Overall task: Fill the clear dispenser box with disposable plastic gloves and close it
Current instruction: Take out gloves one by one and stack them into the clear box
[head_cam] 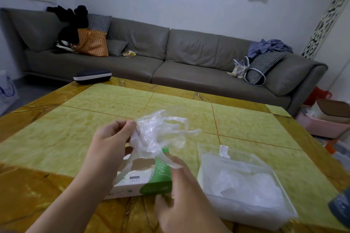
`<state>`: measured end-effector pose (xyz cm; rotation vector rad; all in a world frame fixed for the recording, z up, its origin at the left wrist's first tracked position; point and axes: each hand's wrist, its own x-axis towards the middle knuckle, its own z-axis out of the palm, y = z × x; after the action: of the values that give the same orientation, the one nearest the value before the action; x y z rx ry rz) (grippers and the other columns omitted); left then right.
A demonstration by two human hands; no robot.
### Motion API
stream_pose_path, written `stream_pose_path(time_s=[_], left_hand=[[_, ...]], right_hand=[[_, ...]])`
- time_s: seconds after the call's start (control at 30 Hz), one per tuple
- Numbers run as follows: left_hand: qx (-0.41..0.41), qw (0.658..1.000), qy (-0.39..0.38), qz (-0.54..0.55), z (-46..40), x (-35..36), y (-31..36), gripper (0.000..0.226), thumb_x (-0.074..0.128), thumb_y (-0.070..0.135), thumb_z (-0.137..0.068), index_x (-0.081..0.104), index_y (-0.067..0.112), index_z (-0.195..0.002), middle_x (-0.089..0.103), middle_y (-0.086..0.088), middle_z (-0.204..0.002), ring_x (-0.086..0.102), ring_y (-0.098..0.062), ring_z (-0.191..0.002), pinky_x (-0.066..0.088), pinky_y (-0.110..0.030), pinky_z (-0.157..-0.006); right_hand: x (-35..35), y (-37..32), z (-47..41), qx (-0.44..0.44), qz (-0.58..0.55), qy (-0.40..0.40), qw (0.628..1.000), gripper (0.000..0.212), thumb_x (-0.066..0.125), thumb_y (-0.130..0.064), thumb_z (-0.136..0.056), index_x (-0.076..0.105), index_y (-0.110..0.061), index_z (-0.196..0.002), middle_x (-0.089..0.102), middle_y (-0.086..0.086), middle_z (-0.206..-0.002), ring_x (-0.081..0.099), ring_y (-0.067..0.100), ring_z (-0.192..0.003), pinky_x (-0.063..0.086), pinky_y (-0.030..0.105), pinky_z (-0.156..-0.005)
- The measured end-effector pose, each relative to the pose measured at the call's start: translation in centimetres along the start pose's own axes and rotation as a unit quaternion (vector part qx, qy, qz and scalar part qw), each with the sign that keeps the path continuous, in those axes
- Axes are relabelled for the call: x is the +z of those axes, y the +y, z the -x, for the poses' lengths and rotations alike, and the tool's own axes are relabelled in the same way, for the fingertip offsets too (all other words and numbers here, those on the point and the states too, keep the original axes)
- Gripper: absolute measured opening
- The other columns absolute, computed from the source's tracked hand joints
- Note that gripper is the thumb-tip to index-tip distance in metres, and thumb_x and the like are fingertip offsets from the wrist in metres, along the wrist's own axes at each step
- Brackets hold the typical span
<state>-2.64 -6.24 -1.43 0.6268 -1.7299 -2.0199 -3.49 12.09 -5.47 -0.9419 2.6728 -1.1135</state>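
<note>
Crinkled gloves pinched by left fingers, right fingers; carton beneath; dispenser box beside.

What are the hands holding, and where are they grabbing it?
The left hand pinches the crumpled clear gloves at their left edge. The right hand pinches their lower end.

Crumpled clear gloves above green-white carton; beside it, open clear dispenser box, partly filled.

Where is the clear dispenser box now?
In the head view the clear dispenser box sits on the table's right side, just right of the green-and-white glove carton and the right hand.
</note>
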Motion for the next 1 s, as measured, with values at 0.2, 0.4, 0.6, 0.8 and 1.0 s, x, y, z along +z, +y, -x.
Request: stream_pose_path(time_s=[0.2, 0.4, 0.6, 0.8, 1.0], left_hand=[[-0.046, 0.992, -0.119, 0.001, 0.7, 2.4, -0.9, 0.021, 0.066, 0.014, -0.093, 0.076, 0.001, -0.078, 0.067, -0.018, -0.072, 0.061, -0.021, -0.053, 0.048, -0.023, -0.044], [-0.064, 0.968, -0.243, 0.019, 2.2, 2.7, -1.9, 0.046, 0.060, 0.046, -0.101, 0.076, 0.005, -0.113, 0.074, -0.025, -0.111, 0.066, -0.053, -0.107, 0.051, -0.057, -0.094], [-0.052, 0.965, -0.246, -0.071, 3.6, 3.2, -0.6, 0.026, 0.087, 0.041, -0.075, 0.081, 0.017, -0.081, 0.075, -0.012, -0.080, 0.066, -0.035, -0.057, 0.049, -0.044, -0.058], [-0.061, 0.990, -0.127, 0.002, 1.0, 2.1, -1.4, 0.025, 0.061, 0.017, -0.099, 0.080, 0.002, -0.092, 0.074, -0.022, -0.084, 0.068, -0.031, -0.062, 0.059, -0.038, -0.059], [-0.017, 0.962, -0.011, -0.272, -1.9, -0.8, -2.1, 0.020, 0.066, 0.025, -0.099, 0.071, 0.006, -0.097, 0.074, -0.007, -0.070, 0.069, -0.023, -0.052, 0.059, -0.039, -0.051]], right_hand=[[-3.6, -0.8, -1.1, 0.075, -0.400, 0.092, 0.909, 0.023, 0.078, -0.036, -0.093, 0.071, -0.023, -0.111, 0.079, -0.001, -0.100, 0.076, 0.017, -0.095, 0.060, 0.031, -0.080], [-4.5, 1.1, -1.3, 0.090, -0.353, 0.198, 0.910, 0.010, 0.068, -0.001, -0.094, 0.070, -0.006, -0.086, 0.070, 0.018, -0.074, 0.056, 0.025, -0.054, 0.049, 0.036, -0.049], [-5.1, 1.2, -1.0, 0.082, -0.260, 0.165, 0.948, 0.015, 0.076, -0.020, -0.093, 0.068, -0.016, -0.082, 0.067, 0.006, -0.066, 0.060, 0.019, -0.052, 0.048, 0.034, -0.050], [-6.0, 1.3, -0.6, 0.100, -0.234, 0.186, 0.949, 0.028, 0.054, -0.011, -0.104, 0.068, -0.013, -0.080, 0.067, 0.012, -0.058, 0.053, 0.017, -0.045, 0.045, 0.036, -0.051], [-7.3, 1.4, -0.6, 0.098, -0.273, 0.230, 0.929, 0.022, 0.058, -0.006, -0.103, 0.067, -0.008, -0.083, 0.067, 0.007, -0.066, 0.062, 0.022, -0.052, 0.048, 0.038, -0.050]])
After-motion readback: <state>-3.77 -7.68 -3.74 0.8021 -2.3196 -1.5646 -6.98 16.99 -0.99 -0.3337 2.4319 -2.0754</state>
